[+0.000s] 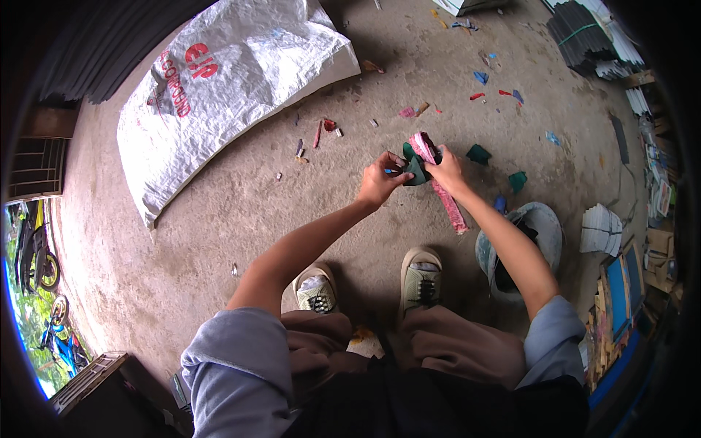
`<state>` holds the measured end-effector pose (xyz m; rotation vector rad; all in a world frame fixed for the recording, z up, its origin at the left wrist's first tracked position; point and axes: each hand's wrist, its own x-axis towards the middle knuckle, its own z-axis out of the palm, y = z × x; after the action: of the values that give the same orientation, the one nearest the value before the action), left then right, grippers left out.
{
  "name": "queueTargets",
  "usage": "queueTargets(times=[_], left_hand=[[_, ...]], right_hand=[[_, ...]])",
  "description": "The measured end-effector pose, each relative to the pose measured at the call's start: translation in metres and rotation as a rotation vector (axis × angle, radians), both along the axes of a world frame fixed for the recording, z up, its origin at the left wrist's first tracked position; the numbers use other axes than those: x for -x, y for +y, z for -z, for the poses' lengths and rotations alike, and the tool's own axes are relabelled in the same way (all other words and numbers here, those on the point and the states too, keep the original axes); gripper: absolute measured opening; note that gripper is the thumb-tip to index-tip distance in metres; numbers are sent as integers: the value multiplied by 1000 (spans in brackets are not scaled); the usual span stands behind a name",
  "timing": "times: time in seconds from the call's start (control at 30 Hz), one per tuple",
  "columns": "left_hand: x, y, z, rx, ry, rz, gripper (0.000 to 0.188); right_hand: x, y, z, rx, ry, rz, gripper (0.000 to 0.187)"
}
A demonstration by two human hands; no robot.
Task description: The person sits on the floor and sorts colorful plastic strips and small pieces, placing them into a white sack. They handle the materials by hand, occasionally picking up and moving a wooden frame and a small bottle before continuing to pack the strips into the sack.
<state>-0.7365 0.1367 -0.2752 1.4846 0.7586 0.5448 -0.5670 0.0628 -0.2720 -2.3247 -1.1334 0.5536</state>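
My left hand pinches the edge of a dark green scrap, which looks like thin sheet or cloth. My right hand is closed around a long pink-and-white mottled stick, gripping it near its upper end. The green scrap lies against the stick between both hands. The stick slants down to the right, held above the concrete floor. What exactly the stick is made of cannot be made out. Two more dark green scraps lie on the floor just beyond my right hand.
A large white woven sack lies flat at the far left. Coloured scraps are scattered over the floor ahead. A whitish bucket with dark contents stands beside my right forearm. White stacked sheets and bundled dark strips line the right side.
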Motion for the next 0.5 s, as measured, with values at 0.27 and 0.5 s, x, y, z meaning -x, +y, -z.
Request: queueTargets(times=[0.27, 0.5], left_hand=[[-8, 11, -14, -27, 52, -122, 39], [-6, 3, -8, -7, -116, -156, 49]], right_hand=[[12, 21, -24, -57, 582, 21, 50], [23, 19, -41, -58, 598, -3, 51]])
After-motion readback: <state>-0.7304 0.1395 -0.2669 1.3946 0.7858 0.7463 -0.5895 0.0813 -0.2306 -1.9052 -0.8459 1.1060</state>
